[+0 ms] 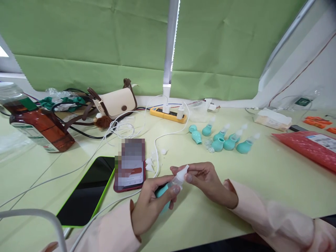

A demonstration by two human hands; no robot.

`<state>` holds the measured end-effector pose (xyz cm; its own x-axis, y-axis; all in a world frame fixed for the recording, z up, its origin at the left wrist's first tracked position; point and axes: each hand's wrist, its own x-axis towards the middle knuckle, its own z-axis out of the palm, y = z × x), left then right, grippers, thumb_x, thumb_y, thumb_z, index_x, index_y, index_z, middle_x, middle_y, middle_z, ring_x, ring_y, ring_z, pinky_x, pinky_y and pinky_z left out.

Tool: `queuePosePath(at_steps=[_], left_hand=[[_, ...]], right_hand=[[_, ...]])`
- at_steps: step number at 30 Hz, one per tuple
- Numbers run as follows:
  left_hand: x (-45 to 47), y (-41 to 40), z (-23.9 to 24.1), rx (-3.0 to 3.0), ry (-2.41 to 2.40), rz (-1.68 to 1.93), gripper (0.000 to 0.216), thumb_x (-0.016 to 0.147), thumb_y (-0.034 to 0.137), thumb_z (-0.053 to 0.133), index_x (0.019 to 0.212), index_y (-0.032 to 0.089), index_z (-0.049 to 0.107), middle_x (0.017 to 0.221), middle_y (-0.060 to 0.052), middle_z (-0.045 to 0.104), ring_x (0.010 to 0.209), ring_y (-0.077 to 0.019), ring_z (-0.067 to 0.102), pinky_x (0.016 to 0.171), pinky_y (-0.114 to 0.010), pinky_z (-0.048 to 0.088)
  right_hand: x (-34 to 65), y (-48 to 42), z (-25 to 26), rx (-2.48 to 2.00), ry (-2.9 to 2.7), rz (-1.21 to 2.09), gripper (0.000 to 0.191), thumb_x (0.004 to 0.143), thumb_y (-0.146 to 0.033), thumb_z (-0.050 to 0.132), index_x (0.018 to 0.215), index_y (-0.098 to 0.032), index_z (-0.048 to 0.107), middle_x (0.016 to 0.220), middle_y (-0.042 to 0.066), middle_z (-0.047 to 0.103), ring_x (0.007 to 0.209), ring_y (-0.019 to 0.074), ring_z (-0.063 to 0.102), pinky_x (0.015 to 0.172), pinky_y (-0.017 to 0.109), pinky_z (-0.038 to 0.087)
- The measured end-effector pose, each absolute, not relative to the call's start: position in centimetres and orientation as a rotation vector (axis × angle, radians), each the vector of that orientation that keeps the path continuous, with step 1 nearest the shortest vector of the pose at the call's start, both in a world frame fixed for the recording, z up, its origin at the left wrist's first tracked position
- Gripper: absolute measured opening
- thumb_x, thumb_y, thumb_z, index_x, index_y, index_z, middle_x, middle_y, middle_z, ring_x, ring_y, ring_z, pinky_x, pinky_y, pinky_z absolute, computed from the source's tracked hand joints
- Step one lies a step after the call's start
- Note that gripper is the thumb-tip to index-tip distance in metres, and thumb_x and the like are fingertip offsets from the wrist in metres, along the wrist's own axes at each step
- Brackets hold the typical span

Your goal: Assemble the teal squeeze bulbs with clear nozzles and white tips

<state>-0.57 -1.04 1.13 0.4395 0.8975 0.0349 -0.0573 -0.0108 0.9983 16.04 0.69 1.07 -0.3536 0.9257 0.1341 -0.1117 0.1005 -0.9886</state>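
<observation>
My left hand (151,203) is closed around the teal bulb of a nasal aspirator (163,191), its thumb on the clear collar. At the upper end, my right hand (206,180) pinches the white nozzle tip (182,173) between thumb and fingers. The bulb is partly hidden by my left fingers. Beyond my hands stand several teal aspirators with pale tips, one of them at the right end (244,146). Among them are an open-necked bulb (217,144) and a tipped-over bulb (196,137), with small clear collars (211,149) beside them. Several loose white tips (149,164) lie near the phone.
Left of my hands lie a green-edged phone (86,192) and a red-cased phone (130,171), with white cables (157,147) around them. Farther back are a bottle (39,127), a cream handbag (118,101) and a yellow power strip (168,115). A red bubble-wrap package (304,147) sits right.
</observation>
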Motion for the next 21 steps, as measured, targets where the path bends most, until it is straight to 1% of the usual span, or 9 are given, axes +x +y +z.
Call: queuePosePath(at_steps=[3, 6, 9, 12, 14, 17, 19, 21], left_hand=[[-0.5, -1.0, 0.9, 1.227, 0.752, 0.848, 0.017, 0.077, 0.026, 0.052, 0.076, 0.011, 0.061, 0.051, 0.002, 0.046, 0.046, -0.0077, 0.041, 0.048, -0.02, 0.032], [-0.5, -0.8, 0.7, 1.146, 0.729, 0.806, 0.02, 0.078, 0.028, 0.051, 0.072, 0.011, 0.059, 0.05, 0.001, 0.047, 0.042, -0.0078, 0.041, 0.044, -0.02, 0.028], [-0.6, -0.8, 0.8, 1.178, 0.729, 0.78, 0.023, 0.079, 0.029, 0.049, 0.066, 0.012, 0.058, 0.048, 0.001, 0.046, 0.041, -0.0078, 0.04, 0.043, -0.021, 0.026], [-0.9, -0.9, 1.0, 1.356, 0.768, 0.818, 0.024, 0.076, 0.029, 0.053, 0.06, 0.012, 0.057, 0.05, 0.002, 0.045, 0.046, -0.0088, 0.041, 0.047, -0.021, 0.03], [-1.0, -0.9, 1.1, 1.504, 0.815, 0.879, 0.022, 0.075, 0.029, 0.056, 0.06, 0.013, 0.058, 0.05, 0.002, 0.046, 0.05, -0.0097, 0.042, 0.05, -0.021, 0.032], [-1.1, -0.8, 1.0, 1.712, 0.866, 0.944, 0.019, 0.075, 0.028, 0.056, 0.064, 0.014, 0.062, 0.05, 0.002, 0.048, 0.052, -0.0104, 0.044, 0.053, -0.021, 0.034], [-1.1, -0.9, 1.0, 1.815, 0.868, 0.98, 0.015, 0.075, 0.027, 0.057, 0.069, 0.014, 0.065, 0.054, 0.001, 0.054, 0.055, -0.0118, 0.048, 0.056, -0.022, 0.037], [-1.1, -1.0, 1.1, 1.867, 0.861, 1.016, 0.013, 0.073, 0.026, 0.059, 0.076, 0.016, 0.067, 0.06, -0.001, 0.061, 0.061, -0.0144, 0.054, 0.059, -0.023, 0.04]], right_hand=[[15.9, 0.7, 0.7, -0.846, -1.479, 1.369, 0.014, 0.069, -0.024, 0.063, 0.082, -0.02, 0.068, 0.092, 0.004, 0.066, 0.095, 0.0226, 0.058, 0.084, 0.034, 0.048], [16.0, 0.9, 0.3, -0.803, -1.522, 1.353, 0.015, 0.071, -0.021, 0.061, 0.085, -0.022, 0.068, 0.091, 0.003, 0.066, 0.093, 0.0211, 0.059, 0.082, 0.032, 0.049], [16.1, 0.8, 0.3, -0.749, -1.576, 1.363, 0.015, 0.073, -0.017, 0.059, 0.084, -0.024, 0.068, 0.089, 0.001, 0.067, 0.096, 0.0199, 0.058, 0.084, 0.031, 0.048], [16.4, 0.5, 1.0, -0.716, -1.638, 1.368, 0.022, 0.073, -0.015, 0.059, 0.091, -0.024, 0.066, 0.098, 0.003, 0.064, 0.102, 0.0207, 0.054, 0.088, 0.034, 0.044], [16.5, 0.2, 1.5, -0.689, -1.672, 1.357, 0.027, 0.073, -0.013, 0.058, 0.097, -0.024, 0.063, 0.105, 0.004, 0.061, 0.103, 0.0204, 0.053, 0.09, 0.036, 0.043], [16.6, 0.0, 1.9, -0.675, -1.714, 1.314, 0.03, 0.073, -0.012, 0.058, 0.099, -0.025, 0.062, 0.108, 0.004, 0.059, 0.103, 0.0193, 0.053, 0.091, 0.036, 0.042], [16.6, 0.0, 2.1, -0.651, -1.739, 1.271, 0.032, 0.072, -0.011, 0.059, 0.1, -0.026, 0.061, 0.107, 0.004, 0.059, 0.104, 0.0194, 0.053, 0.092, 0.038, 0.041], [16.6, 0.1, 2.4, -0.574, -1.768, 1.203, 0.034, 0.069, -0.01, 0.062, 0.099, -0.026, 0.062, 0.103, 0.004, 0.062, 0.1, 0.0203, 0.055, 0.09, 0.04, 0.041]])
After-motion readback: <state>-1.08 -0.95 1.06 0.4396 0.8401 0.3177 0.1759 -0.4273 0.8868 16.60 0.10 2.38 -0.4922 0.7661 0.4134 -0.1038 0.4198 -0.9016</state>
